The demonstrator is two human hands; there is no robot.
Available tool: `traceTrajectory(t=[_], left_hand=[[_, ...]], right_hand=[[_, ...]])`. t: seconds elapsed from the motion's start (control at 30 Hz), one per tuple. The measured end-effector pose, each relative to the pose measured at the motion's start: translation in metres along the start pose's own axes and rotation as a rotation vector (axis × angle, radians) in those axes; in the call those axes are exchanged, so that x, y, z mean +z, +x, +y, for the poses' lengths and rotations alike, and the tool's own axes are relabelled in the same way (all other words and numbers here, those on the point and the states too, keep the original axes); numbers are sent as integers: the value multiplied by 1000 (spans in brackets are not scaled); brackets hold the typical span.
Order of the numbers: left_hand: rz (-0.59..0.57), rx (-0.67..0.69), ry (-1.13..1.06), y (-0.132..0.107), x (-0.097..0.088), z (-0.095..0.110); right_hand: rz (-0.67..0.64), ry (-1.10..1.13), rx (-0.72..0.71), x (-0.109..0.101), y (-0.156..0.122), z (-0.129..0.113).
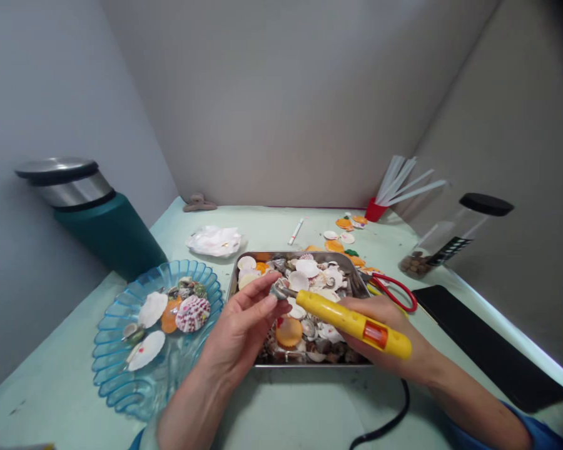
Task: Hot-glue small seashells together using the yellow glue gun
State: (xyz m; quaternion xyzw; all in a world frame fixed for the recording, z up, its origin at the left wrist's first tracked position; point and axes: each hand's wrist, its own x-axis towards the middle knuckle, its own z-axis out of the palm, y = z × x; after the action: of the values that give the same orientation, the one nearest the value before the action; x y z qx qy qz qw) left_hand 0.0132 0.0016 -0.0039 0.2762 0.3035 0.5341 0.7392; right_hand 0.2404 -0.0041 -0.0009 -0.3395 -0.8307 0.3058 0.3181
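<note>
My left hand (244, 322) pinches a small grey-green spiral shell (278, 289) between thumb and fingertips, above the metal tray. In my right hand (380, 325) is a yellow hot glue gun (347, 319) with an orange-red window on top; its grip is hidden by my fist. The metal nozzle points left and meets or nearly meets the small shell; I cannot tell whether they touch. Beneath both hands the metal tray (304, 364) is full of mixed shells, such as an orange scallop shell (289, 332) and a white shell (307, 268).
A blue plate (107, 337) with several shells lies left, near a teal bottle (107, 231). Behind are crumpled white tissue (214, 240) and a marker (296, 231). Right: red-handled scissors (401, 289), a red cup (376, 210) of white sticks, a jar (450, 237), a black slab (488, 344), a cord (389, 428).
</note>
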Motion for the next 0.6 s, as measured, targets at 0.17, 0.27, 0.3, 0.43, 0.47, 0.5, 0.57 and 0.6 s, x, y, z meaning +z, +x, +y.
traceTrajectory(t=[0.17, 0.27, 0.3, 0.43, 0.47, 0.5, 0.57, 0.6], left_hand=[[-8, 10, -9, 1, -1, -2], [-16, 10, -5, 1, -1, -2], [-18, 10, -3, 0, -2, -2], [-23, 15, -1, -1, -1, -1], [-23, 14, 1, -1, -1, -1], [-24, 13, 2, -1, -1, -1], [-27, 11, 1, -1, 0, -1], [-28, 7, 0, -1, 0, -1]], right_hand=[[6, -11, -29, 0, 2, -1], [2, -13, -29, 0, 2, -2], [3, -13, -27, 0, 2, -3], [9, -17, -9, 1, 1, -1], [8, -17, 1, 1, 1, 0], [2, -14, 13, 1, 0, 0], [-16, -7, 43, 1, 0, 1], [-22, -4, 59, 1, 1, 1]])
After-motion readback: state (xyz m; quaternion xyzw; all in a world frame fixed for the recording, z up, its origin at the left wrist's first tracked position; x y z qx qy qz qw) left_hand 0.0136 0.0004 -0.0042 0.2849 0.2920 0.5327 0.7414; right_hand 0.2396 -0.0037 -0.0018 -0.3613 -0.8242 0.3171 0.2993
